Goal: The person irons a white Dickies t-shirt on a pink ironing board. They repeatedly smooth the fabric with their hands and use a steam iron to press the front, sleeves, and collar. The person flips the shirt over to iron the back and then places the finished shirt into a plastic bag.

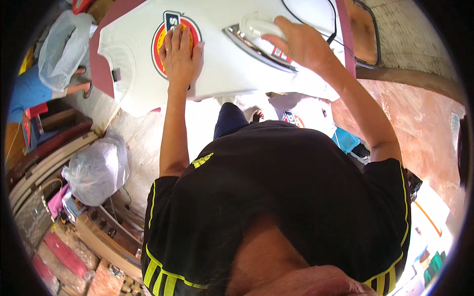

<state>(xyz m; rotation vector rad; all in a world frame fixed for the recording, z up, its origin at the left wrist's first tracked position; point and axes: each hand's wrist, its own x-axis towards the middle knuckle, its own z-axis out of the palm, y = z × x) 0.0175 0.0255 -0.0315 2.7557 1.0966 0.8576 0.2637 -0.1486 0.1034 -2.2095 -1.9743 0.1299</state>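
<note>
A white T-shirt [217, 69] lies spread over a dark red ironing board [101, 69]. My left hand [180, 59] rests flat on the shirt, its fingers stretched over a round red, yellow and blue printed emblem [158, 49] and covering part of it. To the right, my right hand [303, 42] is wrapped round the handle of a white clothes iron [259, 27]. The iron's metal soleplate edge shows along its near side, with the tip pointing left toward the emblem. Whether the plate touches the cloth I cannot tell.
A dark cord [335, 24] loops near the board's right end. Below the board hangs white cloth with a similar emblem [292, 118]. Stuffed clear plastic bags [98, 167] stand at left, near wooden furniture pieces [49, 158]. Another person in blue [32, 91] is at the far left.
</note>
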